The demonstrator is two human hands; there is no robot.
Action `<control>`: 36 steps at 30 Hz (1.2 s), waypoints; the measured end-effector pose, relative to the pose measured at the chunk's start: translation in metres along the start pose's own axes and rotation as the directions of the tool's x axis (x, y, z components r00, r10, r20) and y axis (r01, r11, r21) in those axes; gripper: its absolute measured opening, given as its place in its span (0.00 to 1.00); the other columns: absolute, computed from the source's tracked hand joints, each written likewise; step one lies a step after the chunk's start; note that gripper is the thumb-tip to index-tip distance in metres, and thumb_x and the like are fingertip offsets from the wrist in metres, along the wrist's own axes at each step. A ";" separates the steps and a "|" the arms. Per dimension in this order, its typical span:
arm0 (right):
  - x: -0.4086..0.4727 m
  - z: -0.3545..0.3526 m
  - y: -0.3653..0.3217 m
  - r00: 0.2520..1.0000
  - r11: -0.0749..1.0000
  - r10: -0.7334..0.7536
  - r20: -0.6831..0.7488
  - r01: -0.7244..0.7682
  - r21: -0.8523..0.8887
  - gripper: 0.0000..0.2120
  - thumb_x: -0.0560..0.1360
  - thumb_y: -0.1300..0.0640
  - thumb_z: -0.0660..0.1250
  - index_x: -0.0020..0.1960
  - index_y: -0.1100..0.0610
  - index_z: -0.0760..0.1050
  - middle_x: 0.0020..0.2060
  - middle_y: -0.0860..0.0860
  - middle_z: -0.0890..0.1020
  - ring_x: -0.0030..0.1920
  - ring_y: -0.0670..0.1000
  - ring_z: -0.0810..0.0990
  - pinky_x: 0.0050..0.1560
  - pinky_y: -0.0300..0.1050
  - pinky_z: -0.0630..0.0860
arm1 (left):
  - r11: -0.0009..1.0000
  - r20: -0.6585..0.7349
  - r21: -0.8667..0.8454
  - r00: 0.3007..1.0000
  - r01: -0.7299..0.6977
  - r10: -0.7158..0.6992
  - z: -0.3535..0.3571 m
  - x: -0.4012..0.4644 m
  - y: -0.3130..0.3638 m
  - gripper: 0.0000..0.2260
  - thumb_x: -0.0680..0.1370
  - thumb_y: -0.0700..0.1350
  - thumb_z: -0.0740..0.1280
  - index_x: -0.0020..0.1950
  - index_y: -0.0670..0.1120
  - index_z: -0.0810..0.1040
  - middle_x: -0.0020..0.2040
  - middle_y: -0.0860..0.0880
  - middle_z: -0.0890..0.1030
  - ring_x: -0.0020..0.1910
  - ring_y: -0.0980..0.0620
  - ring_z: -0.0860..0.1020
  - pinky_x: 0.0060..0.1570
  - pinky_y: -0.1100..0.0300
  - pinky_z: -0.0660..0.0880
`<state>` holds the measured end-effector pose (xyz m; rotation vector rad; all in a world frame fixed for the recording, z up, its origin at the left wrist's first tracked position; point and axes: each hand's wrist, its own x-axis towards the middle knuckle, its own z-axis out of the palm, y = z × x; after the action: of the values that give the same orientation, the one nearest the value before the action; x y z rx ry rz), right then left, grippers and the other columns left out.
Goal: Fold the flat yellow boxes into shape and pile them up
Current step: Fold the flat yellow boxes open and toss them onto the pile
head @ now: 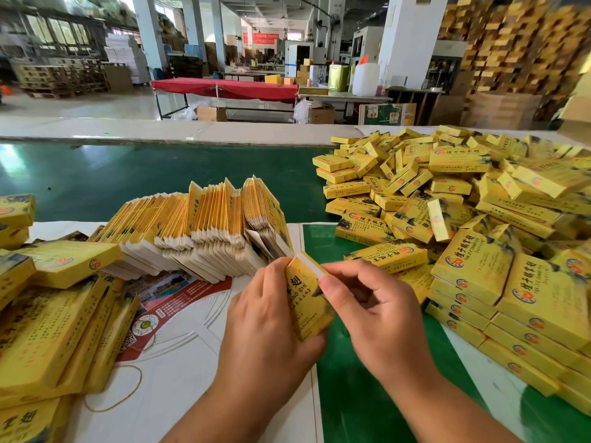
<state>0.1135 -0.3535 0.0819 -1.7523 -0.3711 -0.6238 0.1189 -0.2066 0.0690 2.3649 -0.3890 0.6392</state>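
You have one yellow box (307,302) up off the table at near centre, between both hands. Your left hand (268,314) wraps it from the left side, fingers curled behind it and the thumb on its printed face. Your right hand (361,305) meets its top right corner, thumb and forefinger pinched on the white end flap (311,263), the other fingers loosely curled and holding nothing.

This is thin printed card, so judge it light, stiff only along its creases, and easy to dent across a panel. Hold it by the long edges, as your left hand does, and press flaps near their fold lines (a push in the middle of a panel would likely buckle it). The glossy print may slip a little under dry fingers.

The flat stock (198,231) stands on edge just beyond your hands, slightly to the left, leaning like fanned cards; a knock from your left knuckles could topple it. The pile of folded boxes (447,212) fills the right side from near to far, its nearest boxes just beside your right wrist. More folded boxes (57,314) crowd the near left. Your open room is the green mat (351,378) under your forearms and the bare green belt (128,174) at the far left.
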 end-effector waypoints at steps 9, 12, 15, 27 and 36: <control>0.004 -0.008 0.005 0.989 0.991 0.122 -0.087 -0.117 0.063 0.05 0.72 0.54 0.70 0.40 0.50 0.84 0.31 0.46 0.83 0.31 0.43 0.80 0.33 0.37 0.76 | 0.996 0.062 0.082 0.998 -0.033 0.028 -0.002 0.000 0.007 0.37 0.61 0.60 0.69 0.67 0.54 0.62 0.51 0.61 0.67 0.47 0.64 0.61 0.49 0.62 0.68; 0.004 -0.009 0.004 0.992 0.996 0.082 -0.096 -0.083 -0.011 0.07 0.73 0.55 0.70 0.36 0.52 0.82 0.28 0.43 0.81 0.29 0.41 0.77 0.30 0.33 0.72 | 0.995 0.060 0.098 0.998 -0.027 0.021 -0.003 0.001 0.009 0.37 0.60 0.60 0.70 0.66 0.54 0.63 0.51 0.61 0.68 0.46 0.65 0.59 0.48 0.62 0.69; 0.004 -0.011 0.002 0.998 0.992 0.030 -0.064 -0.038 -0.124 0.07 0.74 0.59 0.71 0.37 0.53 0.83 0.29 0.45 0.81 0.29 0.44 0.78 0.27 0.37 0.73 | 0.993 0.063 0.114 0.998 -0.017 0.010 -0.001 0.000 0.008 0.36 0.60 0.60 0.70 0.65 0.53 0.64 0.52 0.58 0.73 0.46 0.63 0.62 0.47 0.62 0.68; 0.002 -0.008 -0.013 0.933 0.789 -0.256 0.255 0.353 -0.502 0.16 0.77 0.52 0.66 0.60 0.58 0.82 0.53 0.49 0.86 0.49 0.44 0.84 0.46 0.40 0.81 | 1.000 0.080 0.018 0.997 0.018 -0.019 -0.001 0.000 0.000 0.32 0.65 0.59 0.68 0.65 0.55 0.60 0.52 0.60 0.67 0.47 0.58 0.68 0.45 0.63 0.67; 0.003 -0.011 0.000 0.974 0.921 -0.218 0.056 0.225 -0.317 0.10 0.74 0.59 0.71 0.55 0.58 0.82 0.45 0.48 0.84 0.45 0.44 0.82 0.43 0.41 0.80 | 0.987 0.094 -0.160 0.996 0.009 0.007 -0.001 0.000 -0.001 0.38 0.66 0.64 0.70 0.73 0.57 0.60 0.59 0.65 0.69 0.56 0.68 0.68 0.52 0.81 0.63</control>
<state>0.1133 -0.3646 0.0853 -2.0461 -0.5088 -0.8693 0.1186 -0.2051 0.0692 2.2468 -0.4633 0.4778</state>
